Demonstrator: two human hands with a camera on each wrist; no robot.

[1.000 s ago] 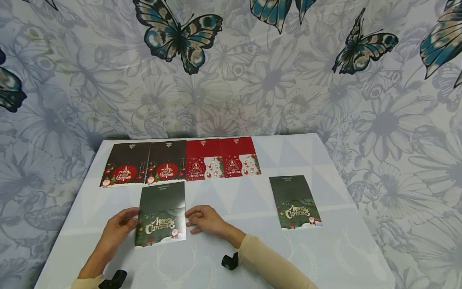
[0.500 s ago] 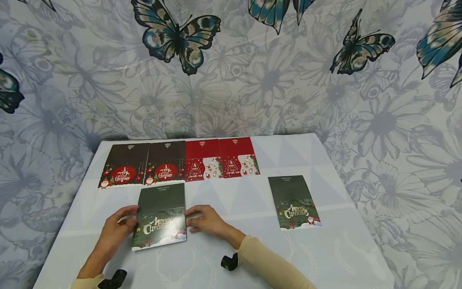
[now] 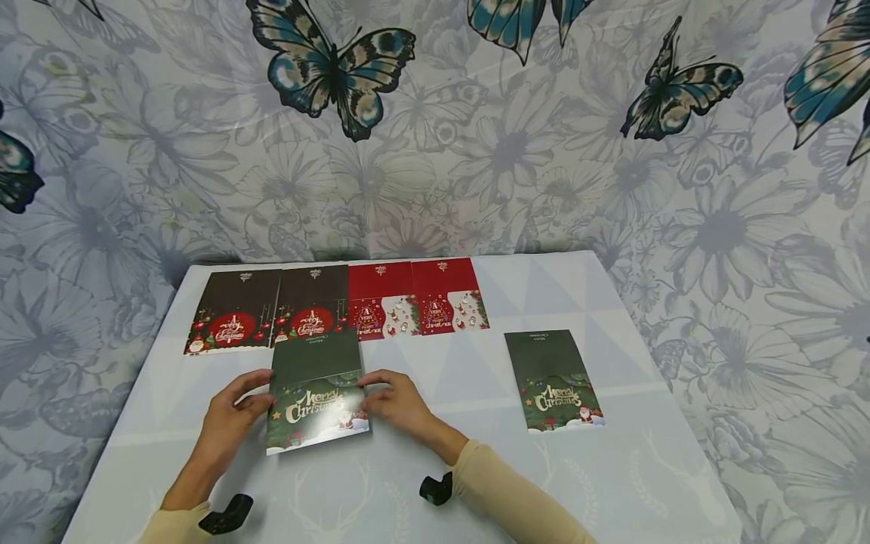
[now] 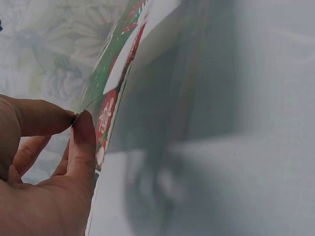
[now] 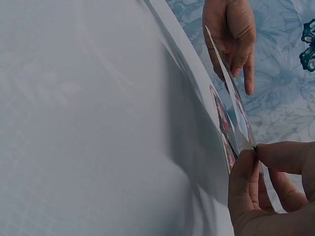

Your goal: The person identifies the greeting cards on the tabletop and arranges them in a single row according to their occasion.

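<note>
Between my two hands is a green Christmas card (image 3: pixel 316 404), lifted off the table and tilted. My left hand (image 3: pixel 231 419) pinches its left edge between thumb and finger, as the left wrist view shows of that hand (image 4: pixel 54 152). On the opposite edge, my right hand (image 3: pixel 408 412) pinches the card, and the right wrist view shows it nearly edge-on between thumb and finger. Its top overlaps the lower edges of a dark brown card (image 3: pixel 311 291) and a red card (image 3: pixel 383 279) in the head view.
Along the far table edge, another dark brown card (image 3: pixel 241 295) and another red card (image 3: pixel 450 279) complete a side-by-side row. A second green card (image 3: pixel 553 393) lies on the right of the pale table (image 3: pixel 516 483). Butterfly-print fabric (image 3: pixel 435 166) hangs behind.
The green card, lying left and lower half a second ago, has moved up and right with both hands, its top now covering part of the row. The other cards stay put.
</note>
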